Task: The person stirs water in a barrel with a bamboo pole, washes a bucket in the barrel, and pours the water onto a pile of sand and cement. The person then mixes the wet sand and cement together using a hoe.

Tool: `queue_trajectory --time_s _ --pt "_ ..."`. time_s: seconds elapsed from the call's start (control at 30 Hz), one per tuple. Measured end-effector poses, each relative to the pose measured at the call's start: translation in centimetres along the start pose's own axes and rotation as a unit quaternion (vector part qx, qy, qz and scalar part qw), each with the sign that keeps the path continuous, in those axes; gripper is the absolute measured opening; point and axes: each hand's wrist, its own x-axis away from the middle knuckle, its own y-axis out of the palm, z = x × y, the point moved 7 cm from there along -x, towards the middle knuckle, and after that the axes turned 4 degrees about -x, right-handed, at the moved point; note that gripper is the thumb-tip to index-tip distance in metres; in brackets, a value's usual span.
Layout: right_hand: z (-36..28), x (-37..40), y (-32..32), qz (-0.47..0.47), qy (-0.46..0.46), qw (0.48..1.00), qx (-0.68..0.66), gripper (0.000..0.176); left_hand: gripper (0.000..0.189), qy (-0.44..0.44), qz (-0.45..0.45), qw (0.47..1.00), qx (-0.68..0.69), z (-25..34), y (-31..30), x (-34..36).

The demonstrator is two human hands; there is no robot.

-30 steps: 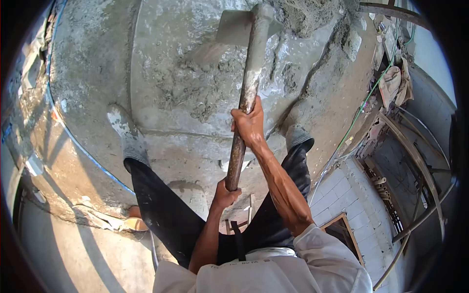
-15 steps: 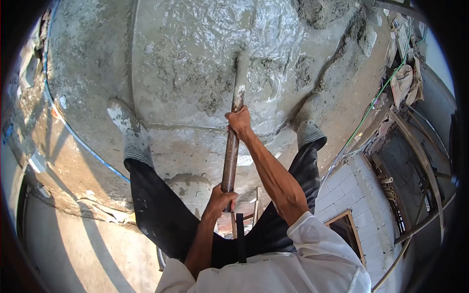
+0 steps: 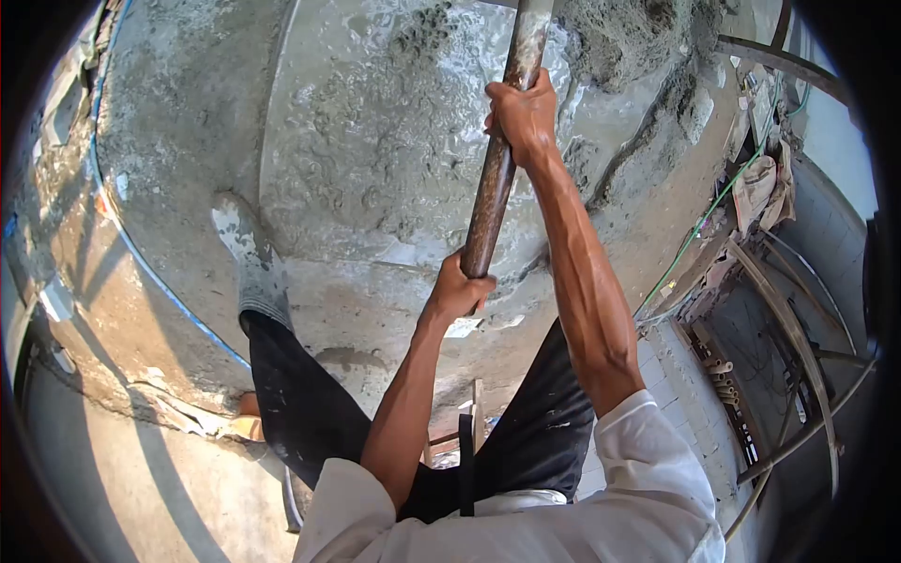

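Observation:
A long round tool handle (image 3: 490, 202), brown and smeared with pale cement, slants up and away from me. My left hand (image 3: 460, 286) is closed around its near end. Farther up, my right hand (image 3: 526, 114) grips the same handle with the arm stretched out. The tool's far end lies beyond the top of the view, so its kind cannot be told. Below the handle spreads a wet grey cement mix (image 3: 361, 155), shiny and rippled. A thicker, lumpy heap of mix (image 3: 624, 47) sits at the upper right.
My left boot (image 3: 246, 249), splashed with cement, stands at the mix's left edge. A blue hose (image 3: 155, 267) curves along the left and a green hose (image 3: 718, 202) along the right. Curved wooden poles (image 3: 788, 314) and a block wall (image 3: 690, 385) are at the lower right.
Both hands have moved forward and slightly right with the handle. Its far part, which entered the wet mix before, now runs out of the top of the view. The right boot is now hidden.

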Motion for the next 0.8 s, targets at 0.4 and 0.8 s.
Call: queue_trajectory --time_s 0.4,0.8 --pt "15.5 3.4 2.9 -0.047 0.208 0.976 0.054 0.035 0.023 -0.143 0.019 0.979 0.142 -9.2 0.5 5.2" --pt "22.4 20.7 -1.5 -0.074 0.243 0.966 0.055 0.036 0.023 -0.221 0.052 0.967 0.117 -19.8 5.3 18.7"
